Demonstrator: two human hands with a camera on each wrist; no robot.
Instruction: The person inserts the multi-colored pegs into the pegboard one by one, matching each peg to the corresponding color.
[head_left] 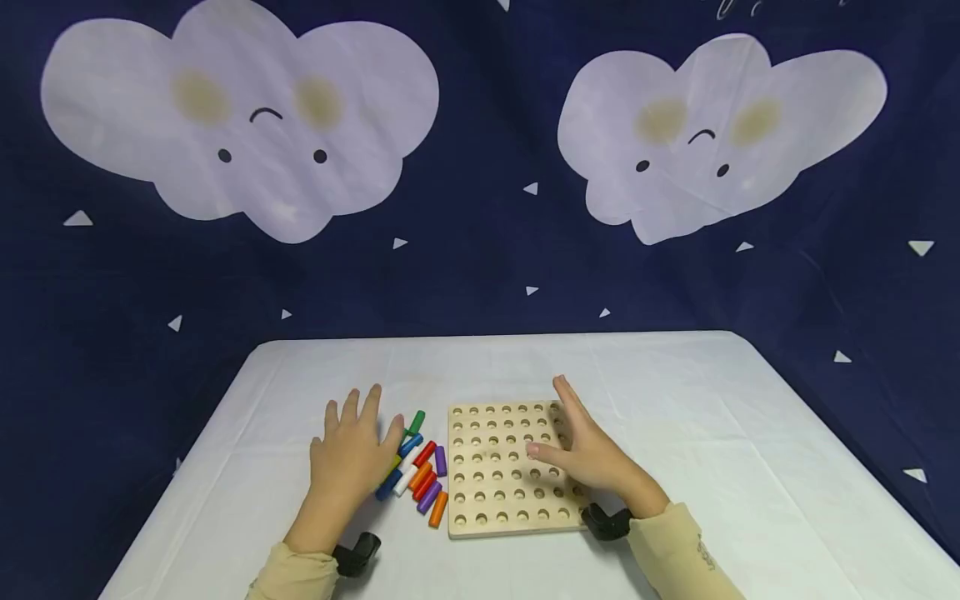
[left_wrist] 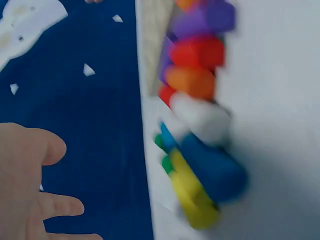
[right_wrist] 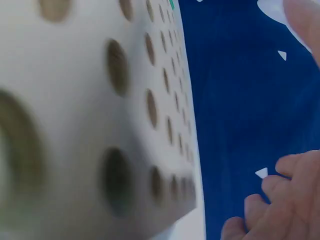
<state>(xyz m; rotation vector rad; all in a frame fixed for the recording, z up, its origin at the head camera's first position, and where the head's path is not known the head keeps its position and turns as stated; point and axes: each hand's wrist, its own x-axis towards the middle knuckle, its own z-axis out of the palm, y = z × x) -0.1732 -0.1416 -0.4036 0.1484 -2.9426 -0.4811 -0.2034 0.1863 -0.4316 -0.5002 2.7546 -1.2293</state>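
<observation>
A square wooden pegboard (head_left: 495,467) with rows of round holes lies on the table. To its left is a loose heap of short coloured pegs: orange (head_left: 438,509), purple (head_left: 429,497), red (head_left: 424,486), white (head_left: 405,480), blue (left_wrist: 212,167), yellow (left_wrist: 192,195) and green (head_left: 417,422). My left hand (head_left: 348,458), fingers spread, is just left of the heap and holds nothing; its thumb partly covers some pegs. Over the board's right side hovers my right hand (head_left: 596,450), thumb and fingers apart, holding nothing. Its wrist hides the board's lower right corner.
A white cloth covers the table (head_left: 750,433). Behind it hangs a dark blue curtain (head_left: 480,275) printed with clouds and small white triangles. Black wrist cameras are strapped under the left wrist (head_left: 357,556) and the right wrist (head_left: 606,522).
</observation>
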